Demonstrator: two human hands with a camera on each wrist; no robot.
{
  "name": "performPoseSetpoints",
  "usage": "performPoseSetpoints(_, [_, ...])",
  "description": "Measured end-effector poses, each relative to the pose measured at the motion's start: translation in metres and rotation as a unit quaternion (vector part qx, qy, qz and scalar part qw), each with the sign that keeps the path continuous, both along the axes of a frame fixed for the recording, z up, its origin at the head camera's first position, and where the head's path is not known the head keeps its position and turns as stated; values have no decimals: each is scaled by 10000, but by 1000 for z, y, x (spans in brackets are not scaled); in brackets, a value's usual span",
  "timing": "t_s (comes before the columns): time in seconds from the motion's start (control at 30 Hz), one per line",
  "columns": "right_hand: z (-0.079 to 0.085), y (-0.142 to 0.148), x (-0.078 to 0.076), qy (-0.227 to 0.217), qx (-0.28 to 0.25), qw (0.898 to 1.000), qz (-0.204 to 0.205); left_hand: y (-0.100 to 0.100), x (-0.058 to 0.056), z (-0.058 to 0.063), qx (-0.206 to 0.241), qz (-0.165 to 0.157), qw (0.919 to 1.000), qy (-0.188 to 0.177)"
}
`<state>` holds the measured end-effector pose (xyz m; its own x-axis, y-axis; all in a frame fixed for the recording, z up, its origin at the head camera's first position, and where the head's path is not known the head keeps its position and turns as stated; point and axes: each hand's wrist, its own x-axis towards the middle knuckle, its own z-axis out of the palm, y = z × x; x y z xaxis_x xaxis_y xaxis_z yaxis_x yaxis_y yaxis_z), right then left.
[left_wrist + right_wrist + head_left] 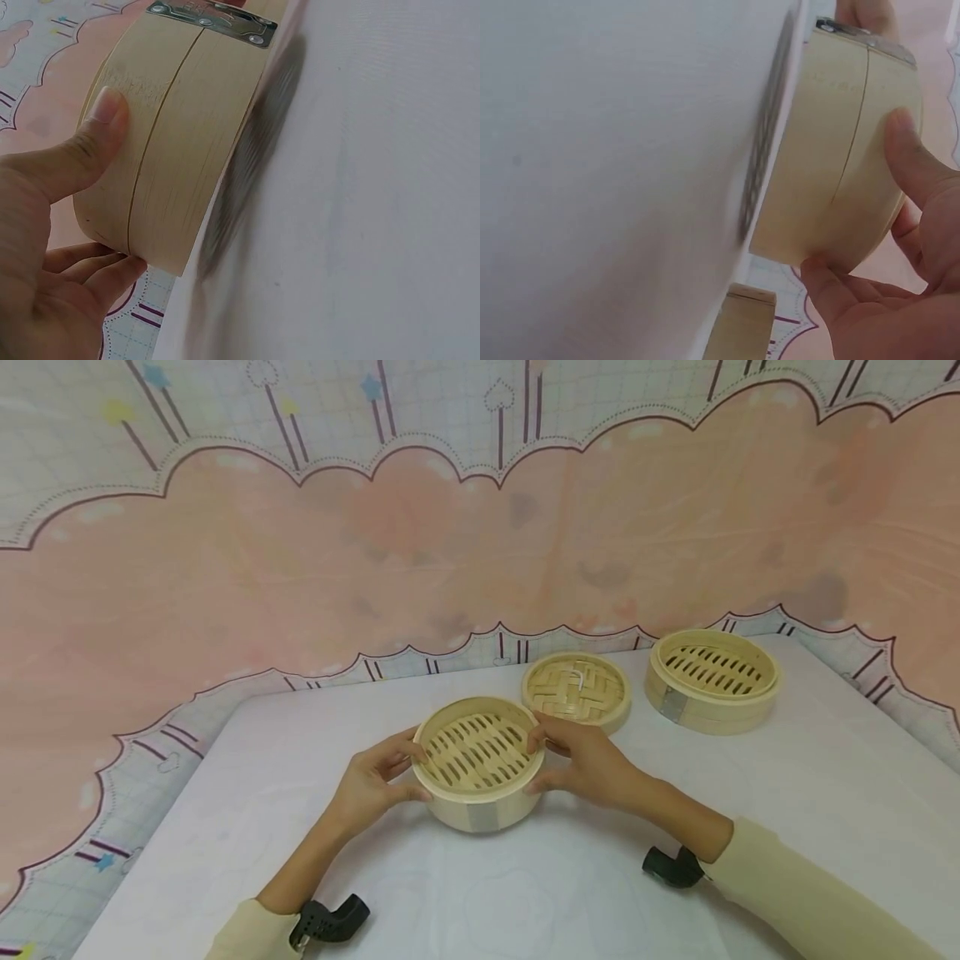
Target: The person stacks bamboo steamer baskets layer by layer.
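Both hands hold a round bamboo steamer basket (480, 810) by its opposite sides, its slatted floor facing up. My left hand (375, 777) grips the left side, with the thumb (109, 112) on the outer wall and the other fingers around the far side. On the right side my right hand (588, 760) does likewise, its thumb (902, 127) against the wall and a fingertip over the rim. A metal clip (217, 21) joins the band at the front. The basket's lower edge is close over the white tabletop, with a dark shadow beneath it.
Just behind the basket lies a woven bamboo lid (576, 689) with a small white loop on top. Farther right stands another bamboo steamer basket (712, 714). The white table (480, 902) ends at a patterned cloth backdrop (420, 552).
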<state>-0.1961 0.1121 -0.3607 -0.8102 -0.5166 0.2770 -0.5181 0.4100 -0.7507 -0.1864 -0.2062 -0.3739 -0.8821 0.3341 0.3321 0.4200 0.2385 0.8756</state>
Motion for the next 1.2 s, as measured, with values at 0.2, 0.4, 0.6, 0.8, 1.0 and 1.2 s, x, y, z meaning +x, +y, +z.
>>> performPoseSetpoints(0.2, [-3,4,1,14,0,10000,62,3,0,-5,-32,-53,10000,23])
performPoseSetpoints(0.4, [-3,7,0,94,18,9998,185,4,1,-7,-113,-51,9999,41])
performPoseSetpoints(0.6, [-6,6,-1,167,54,9996,227,4,2,-9,-147,-33,9999,25])
performPoseSetpoints(0.8, [-8,6,-2,296,37,9991,290,2,1,-10,-161,-300,9994,24])
performPoseSetpoints(1.0, [-8,5,-2,345,109,9991,227,2,0,-10,-122,-502,9987,23])
performPoseSetpoints(1.2, [-8,5,-2,210,33,9994,269,3,2,-10,-317,-395,9984,230])
